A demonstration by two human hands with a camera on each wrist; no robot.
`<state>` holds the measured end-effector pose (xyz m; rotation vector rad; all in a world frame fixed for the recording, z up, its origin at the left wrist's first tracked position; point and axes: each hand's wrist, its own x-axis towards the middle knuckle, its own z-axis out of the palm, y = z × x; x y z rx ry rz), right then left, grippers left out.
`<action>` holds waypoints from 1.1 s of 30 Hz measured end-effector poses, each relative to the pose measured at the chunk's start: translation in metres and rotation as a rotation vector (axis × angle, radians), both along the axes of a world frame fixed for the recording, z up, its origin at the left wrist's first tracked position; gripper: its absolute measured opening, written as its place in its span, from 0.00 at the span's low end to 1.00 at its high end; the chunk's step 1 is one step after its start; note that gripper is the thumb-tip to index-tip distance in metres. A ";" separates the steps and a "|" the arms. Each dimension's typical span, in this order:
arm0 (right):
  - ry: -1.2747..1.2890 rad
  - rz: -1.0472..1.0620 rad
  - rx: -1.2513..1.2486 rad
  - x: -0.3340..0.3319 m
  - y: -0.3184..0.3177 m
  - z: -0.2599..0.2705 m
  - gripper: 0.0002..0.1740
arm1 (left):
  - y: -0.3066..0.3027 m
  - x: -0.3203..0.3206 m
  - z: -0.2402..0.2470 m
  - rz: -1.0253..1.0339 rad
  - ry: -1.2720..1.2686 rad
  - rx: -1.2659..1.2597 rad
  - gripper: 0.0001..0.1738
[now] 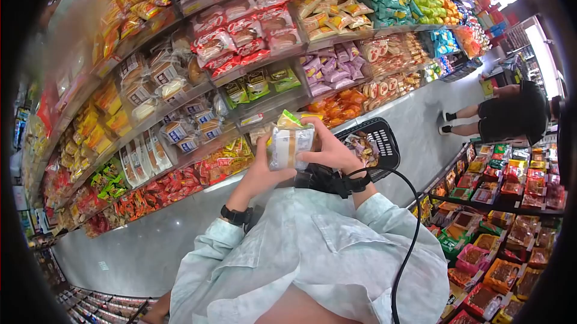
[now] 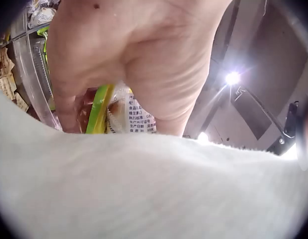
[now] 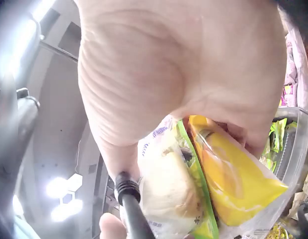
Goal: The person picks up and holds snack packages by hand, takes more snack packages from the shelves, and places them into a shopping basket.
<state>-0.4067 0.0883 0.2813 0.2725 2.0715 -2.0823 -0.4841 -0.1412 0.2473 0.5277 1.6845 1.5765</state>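
Note:
Both hands hold a small stack of packaged snacks in front of the chest. On top lies a clear bag with a pale bread-like piece (image 1: 292, 143), with a green packet (image 1: 288, 118) sticking out beyond it. The left hand (image 1: 262, 169) grips the near left side, and the right hand (image 1: 329, 148) grips the right side, thumb across the clear bag. In the right wrist view a yellow packet (image 3: 233, 174) lies against the green-edged one, beside the clear bag (image 3: 169, 194). Printed text shows on the clear bag (image 2: 139, 117) in the left wrist view.
Curved shelves (image 1: 258, 107) of bagged snacks stand in front. A black basket (image 1: 387, 143) holding some packets is beside the right forearm. A black cable (image 1: 415, 228) loops from the right wrist. Another person (image 1: 511, 113) stands at the right, near a lower display (image 1: 511, 207).

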 end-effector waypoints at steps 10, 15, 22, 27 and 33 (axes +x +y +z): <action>-0.104 0.099 -0.119 0.033 0.062 -0.030 0.35 | 0.051 0.046 -0.002 0.159 -0.112 0.055 0.53; 0.039 0.064 -0.283 0.034 0.074 -0.038 0.27 | 0.041 0.080 -0.009 0.338 -0.499 0.168 0.45; 0.032 0.148 -0.210 0.027 0.070 -0.035 0.25 | 0.038 0.095 -0.008 0.318 -0.393 0.215 0.48; -0.082 0.062 -0.136 0.023 0.064 -0.030 0.20 | 0.039 0.082 -0.003 0.309 -0.371 0.297 0.49; -0.027 -0.157 -0.317 0.011 0.030 -0.014 0.17 | 0.018 0.055 -0.014 0.276 -0.381 0.305 0.51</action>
